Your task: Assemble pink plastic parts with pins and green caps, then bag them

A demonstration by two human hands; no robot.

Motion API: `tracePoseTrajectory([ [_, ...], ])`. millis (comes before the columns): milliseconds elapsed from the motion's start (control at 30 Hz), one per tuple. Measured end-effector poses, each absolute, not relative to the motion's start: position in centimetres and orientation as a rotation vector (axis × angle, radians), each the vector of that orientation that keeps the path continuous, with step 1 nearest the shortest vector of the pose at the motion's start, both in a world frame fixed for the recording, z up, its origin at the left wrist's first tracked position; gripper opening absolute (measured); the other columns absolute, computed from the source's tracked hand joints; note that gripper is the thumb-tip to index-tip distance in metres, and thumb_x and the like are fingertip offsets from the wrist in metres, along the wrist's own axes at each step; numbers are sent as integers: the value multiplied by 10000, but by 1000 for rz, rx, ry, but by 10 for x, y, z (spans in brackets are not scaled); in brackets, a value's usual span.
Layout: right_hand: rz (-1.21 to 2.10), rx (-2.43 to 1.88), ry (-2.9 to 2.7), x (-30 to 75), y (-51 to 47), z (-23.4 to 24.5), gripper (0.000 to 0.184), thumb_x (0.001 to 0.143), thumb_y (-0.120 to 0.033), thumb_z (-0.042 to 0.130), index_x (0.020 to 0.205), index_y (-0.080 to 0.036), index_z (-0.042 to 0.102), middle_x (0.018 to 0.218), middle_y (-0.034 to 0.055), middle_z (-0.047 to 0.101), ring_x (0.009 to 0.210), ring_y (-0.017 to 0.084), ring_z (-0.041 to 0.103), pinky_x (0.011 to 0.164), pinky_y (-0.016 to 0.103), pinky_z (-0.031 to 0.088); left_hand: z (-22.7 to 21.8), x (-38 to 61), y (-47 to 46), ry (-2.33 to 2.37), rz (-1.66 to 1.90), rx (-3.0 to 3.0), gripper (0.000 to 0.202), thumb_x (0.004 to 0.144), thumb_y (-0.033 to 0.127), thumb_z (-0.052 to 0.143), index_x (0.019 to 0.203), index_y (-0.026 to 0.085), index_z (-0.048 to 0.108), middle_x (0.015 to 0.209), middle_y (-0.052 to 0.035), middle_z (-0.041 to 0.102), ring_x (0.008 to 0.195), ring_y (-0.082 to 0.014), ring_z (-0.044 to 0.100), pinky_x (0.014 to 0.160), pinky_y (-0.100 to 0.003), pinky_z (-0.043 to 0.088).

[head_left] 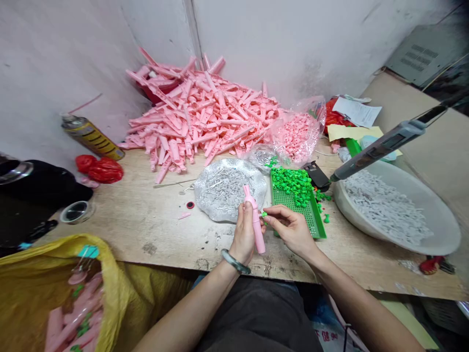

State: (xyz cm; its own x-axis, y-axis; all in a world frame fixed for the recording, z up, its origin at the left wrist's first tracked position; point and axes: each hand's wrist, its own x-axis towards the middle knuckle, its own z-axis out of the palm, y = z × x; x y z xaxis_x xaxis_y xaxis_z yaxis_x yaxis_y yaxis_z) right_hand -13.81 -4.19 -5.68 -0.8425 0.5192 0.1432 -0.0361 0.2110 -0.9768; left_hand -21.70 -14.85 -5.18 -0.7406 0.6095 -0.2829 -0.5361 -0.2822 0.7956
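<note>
My left hand (245,229) is wrapped round a pink plastic tube-shaped part (258,230), held nearly upright with its narrow forked end at the top. Between thumb and forefinger, my right hand (287,226) pinches a small green plastic piece (264,214) against the side of the pink part. Whether the green piece sits in a hole there is hidden by the fingers. Just beyond the hands lies a silvery scalloped plate (205,208) with small whitish pieces and metal pins. Beside my right hand, a green perforated tray (306,215) holds many more green pieces (293,183).
A large heap of pink parts (205,112) leans on the back wall. An electric screwdriver (381,149) hangs at the right above a white basin (439,230) of whitish pieces. A yellow sack (113,288) with pink parts stands front left; a spray can (93,137) lies tilted at left.
</note>
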Motion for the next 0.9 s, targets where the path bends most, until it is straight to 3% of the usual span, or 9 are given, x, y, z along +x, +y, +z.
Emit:
tracePoseTrajectory([
  [167, 1716, -443, -1887, -139, -50, -57, 135, 814, -285, 717, 928, -231, 764, 947, 48, 700, 884, 163, 649, 778, 280, 546, -51, -219, -154, 1488, 1953, 294, 423, 907, 615, 447, 1042, 214, 450, 812, 14, 498, 580, -90, 494, 528, -223, 462],
  [400, 1955, -583, -1844, -139, -49, -46, 161, 718, -305, 790, 846, -207, 782, 849, 39, 731, 761, 153, 661, 703, 265, 544, -50, -213, -163, 1666, 1909, 478, 374, 950, 557, 385, 1157, 249, 433, 835, 6, 471, 613, -116, 470, 511, -222, 427],
  [533, 2099, -647, -1839, -136, -52, -39, 197, 706, -334, 794, 832, -184, 778, 795, 40, 730, 681, 150, 646, 654, 279, 541, -52, -208, -169, 1817, 1897, 587, 366, 947, 501, 431, 1169, 213, 472, 838, -26, 522, 661, -146, 489, 597, -253, 429],
  [700, 1937, -620, -1810, -135, -60, -45, 164, 725, -323, 777, 821, -190, 776, 824, 42, 724, 732, 150, 644, 676, 264, 525, -59, -206, -172, 2031, 1924, 721, 352, 934, 458, 470, 1168, 195, 468, 904, -58, 548, 756, -176, 518, 693, -279, 435],
  [900, 1889, -615, -1874, -138, -59, -51, 132, 712, -300, 779, 793, -196, 779, 786, 41, 723, 715, 153, 649, 667, 263, 527, -55, -212, -167, 1696, 1769, 439, 355, 955, 560, 337, 1068, 238, 431, 765, 18, 441, 562, -123, 447, 477, -223, 380],
])
